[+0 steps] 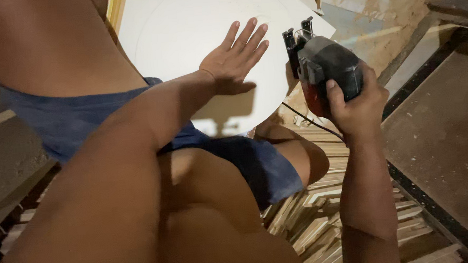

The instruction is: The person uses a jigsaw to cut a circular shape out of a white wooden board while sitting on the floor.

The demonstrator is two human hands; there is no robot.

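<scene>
Board point(186, 38) thin, stiff, probably light; left hand point(233, 59) pressed flat, fingers spread. Right hand point(358, 106) clamped round heavy-looking jigsaw point(327, 68).

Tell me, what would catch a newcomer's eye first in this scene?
Probably the big white round board at top centre, with the person's left hand pressed flat on it, fingers spread. Just right of it, the right hand grips a dark power tool with a red underside at the board's edge, its cord trailing down. Below lies a heap of pale wood strips.
</scene>
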